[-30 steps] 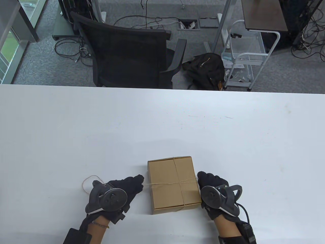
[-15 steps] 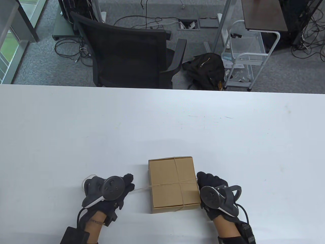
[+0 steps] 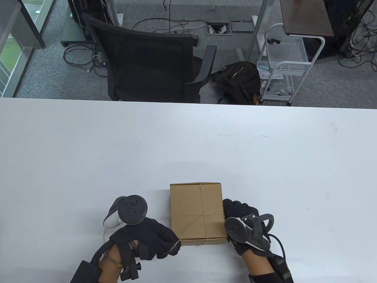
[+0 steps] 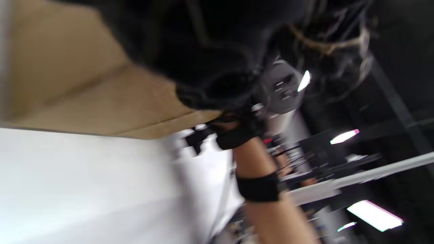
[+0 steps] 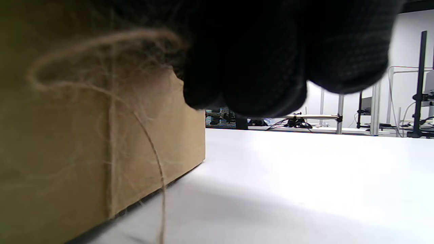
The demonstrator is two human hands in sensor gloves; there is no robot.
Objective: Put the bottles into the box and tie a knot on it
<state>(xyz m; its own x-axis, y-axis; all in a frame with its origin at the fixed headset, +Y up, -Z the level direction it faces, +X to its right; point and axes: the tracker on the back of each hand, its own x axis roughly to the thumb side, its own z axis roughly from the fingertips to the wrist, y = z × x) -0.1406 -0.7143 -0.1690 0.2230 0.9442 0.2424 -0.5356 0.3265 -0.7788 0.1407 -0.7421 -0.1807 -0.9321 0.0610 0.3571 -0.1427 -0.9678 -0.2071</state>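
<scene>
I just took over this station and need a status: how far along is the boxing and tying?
Done: the box is closed, no bottles are in sight, and twine already crosses its top. In hand: the left hand pinches a twine end at the near left corner, pulling it diagonally, while the right hand is against the box's right side. Left: no finished knot is visible yet.

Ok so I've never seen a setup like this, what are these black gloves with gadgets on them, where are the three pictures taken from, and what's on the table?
These are a person's hands in black sensor gloves, each with a tracker strapped on its back. One picture looks down at the white table; the other two come from cameras on the wrists, so they look tilted and blurry. On the table sits a closed cardboard box wrapped crosswise with twine. The left hand pinches a twine end near the box's near left corner. The right hand rests against the box's right side.
</scene>
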